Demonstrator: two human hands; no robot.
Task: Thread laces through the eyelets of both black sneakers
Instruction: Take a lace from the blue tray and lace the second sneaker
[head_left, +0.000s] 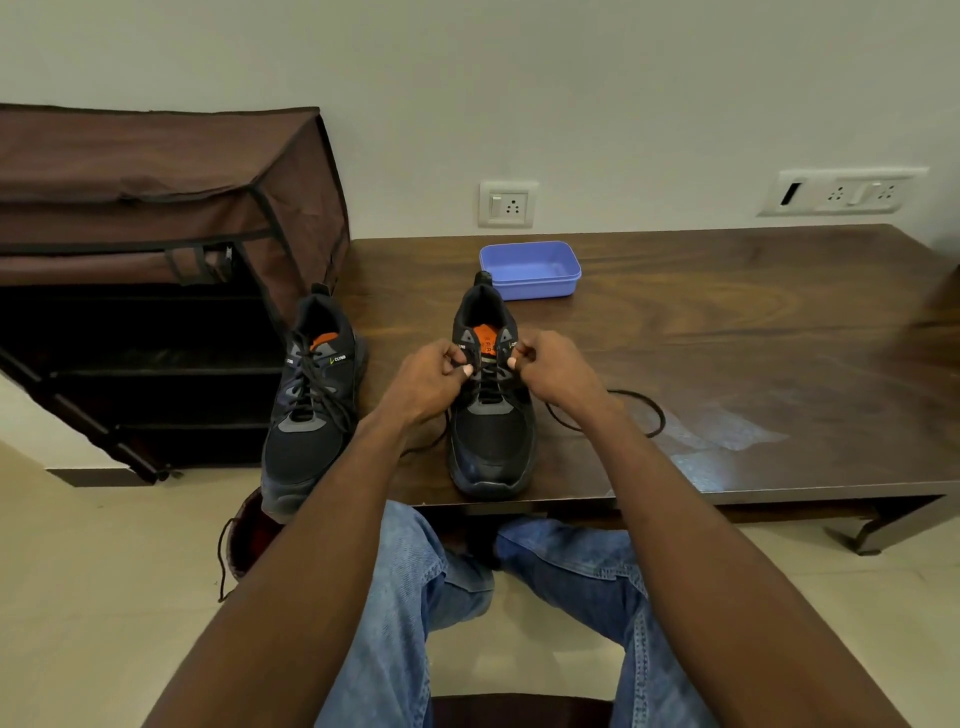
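Two black sneakers with orange insoles stand on the dark wooden table (727, 332), toes toward me. The left sneaker (311, 415) has a black lace crossed through its eyelets, with loose ends lying over its side. The right sneaker (491, 441) sits between my hands. My left hand (431, 379) pinches the lace at the upper left eyelets. My right hand (550, 374) pinches the lace at the upper right eyelets. The free black lace (639, 410) loops on the table to the right of the shoe.
A blue plastic tub (530, 270) stands behind the right sneaker. A brown fabric shoe rack (156, 234) stands at the left, against the table's side. The left sneaker's toe overhangs the table's front edge. My knees in jeans are below the edge.
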